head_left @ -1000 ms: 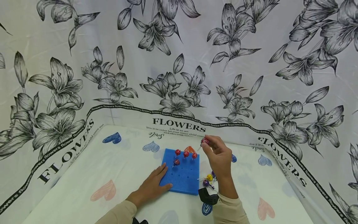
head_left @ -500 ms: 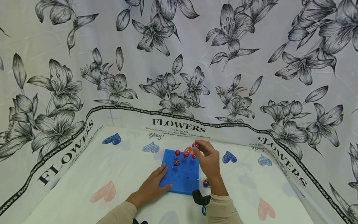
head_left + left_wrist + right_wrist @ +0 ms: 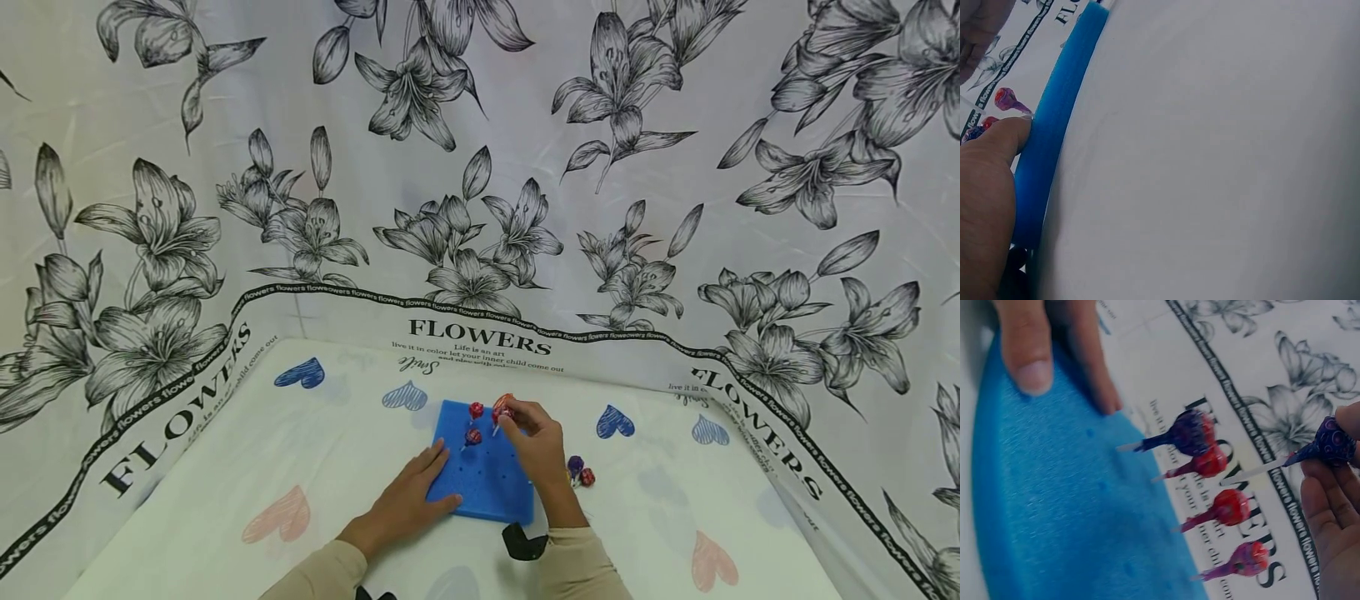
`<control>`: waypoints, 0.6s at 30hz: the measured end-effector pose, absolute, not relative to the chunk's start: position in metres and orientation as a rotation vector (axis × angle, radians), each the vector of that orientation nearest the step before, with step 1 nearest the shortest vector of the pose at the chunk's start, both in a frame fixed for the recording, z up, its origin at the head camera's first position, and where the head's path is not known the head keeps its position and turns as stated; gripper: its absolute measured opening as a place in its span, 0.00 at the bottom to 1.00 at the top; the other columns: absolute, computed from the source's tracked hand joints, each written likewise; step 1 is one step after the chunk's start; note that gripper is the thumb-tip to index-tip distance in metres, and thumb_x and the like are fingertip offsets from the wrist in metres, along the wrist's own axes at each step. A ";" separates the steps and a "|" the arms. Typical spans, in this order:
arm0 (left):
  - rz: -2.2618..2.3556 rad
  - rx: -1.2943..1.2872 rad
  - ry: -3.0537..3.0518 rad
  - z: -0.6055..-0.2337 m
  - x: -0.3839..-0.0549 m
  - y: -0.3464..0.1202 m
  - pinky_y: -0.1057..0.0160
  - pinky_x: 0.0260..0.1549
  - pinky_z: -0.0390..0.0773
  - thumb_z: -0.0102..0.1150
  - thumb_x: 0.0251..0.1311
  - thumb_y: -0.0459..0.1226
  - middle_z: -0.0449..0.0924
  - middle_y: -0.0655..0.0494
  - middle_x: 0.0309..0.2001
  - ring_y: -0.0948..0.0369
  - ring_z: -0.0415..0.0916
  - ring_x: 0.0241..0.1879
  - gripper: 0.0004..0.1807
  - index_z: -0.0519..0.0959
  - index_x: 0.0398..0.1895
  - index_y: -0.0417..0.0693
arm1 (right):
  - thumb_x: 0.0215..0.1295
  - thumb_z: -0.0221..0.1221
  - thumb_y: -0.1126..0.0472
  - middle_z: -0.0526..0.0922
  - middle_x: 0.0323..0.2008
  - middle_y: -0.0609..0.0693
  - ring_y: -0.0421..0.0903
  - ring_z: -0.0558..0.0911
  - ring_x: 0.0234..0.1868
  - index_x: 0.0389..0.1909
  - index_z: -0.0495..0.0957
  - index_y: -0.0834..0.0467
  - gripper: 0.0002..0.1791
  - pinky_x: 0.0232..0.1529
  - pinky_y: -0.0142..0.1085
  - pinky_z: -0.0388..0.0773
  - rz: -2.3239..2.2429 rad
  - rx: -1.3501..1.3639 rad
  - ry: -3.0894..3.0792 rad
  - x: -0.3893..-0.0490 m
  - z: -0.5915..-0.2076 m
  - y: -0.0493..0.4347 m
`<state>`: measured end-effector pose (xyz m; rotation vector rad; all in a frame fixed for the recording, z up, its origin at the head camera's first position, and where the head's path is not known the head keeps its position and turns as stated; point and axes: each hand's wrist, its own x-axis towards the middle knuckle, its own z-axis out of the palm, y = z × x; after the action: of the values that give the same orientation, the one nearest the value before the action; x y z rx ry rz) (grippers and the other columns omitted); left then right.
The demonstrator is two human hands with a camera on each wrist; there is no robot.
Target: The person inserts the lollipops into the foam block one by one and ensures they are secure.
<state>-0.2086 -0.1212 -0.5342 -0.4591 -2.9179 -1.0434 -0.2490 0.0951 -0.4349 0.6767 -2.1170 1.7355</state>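
Observation:
A blue foam board (image 3: 480,496) with small holes lies on the table. My left hand (image 3: 412,492) rests at its left edge, fingers spread and straight, thumb on the near part. Several wrapped lollipops stand in the board's far part, among them a red lollipop (image 3: 476,410) and a dark blue-and-red lollipop (image 3: 1192,432) in front of the row. Over the board, my right hand (image 3: 536,442) pinches a purple-wrapped lollipop (image 3: 1332,444) by its head. Its white stick (image 3: 1254,474) points toward the board, the tip above the surface beside the standing lollipops.
Right of the board, partly behind my right hand, lie loose lollipops, including a purple one (image 3: 575,465) and a red one (image 3: 587,477). A black wrist mount (image 3: 523,543) hangs under my right wrist. A flower-printed curtain (image 3: 480,208) stands behind the table.
My right hand has carried the lollipop left and down, from beyond the board's right edge to over the board. My left hand has stayed in place.

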 end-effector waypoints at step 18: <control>-1.016 -0.461 -2.918 -0.539 -0.211 -0.121 0.42 0.64 0.55 0.52 0.59 0.65 0.49 0.51 0.75 0.44 0.47 0.71 0.48 0.58 0.74 0.44 | 0.65 0.63 0.58 0.83 0.43 0.49 0.45 0.82 0.42 0.51 0.81 0.62 0.16 0.49 0.39 0.78 1.626 0.515 -2.305 -0.271 -0.502 0.093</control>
<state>-0.2109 -0.1214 -0.5388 -0.4613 -2.9178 -1.0156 -0.2711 0.0928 -0.5021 0.5152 -2.3047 1.6255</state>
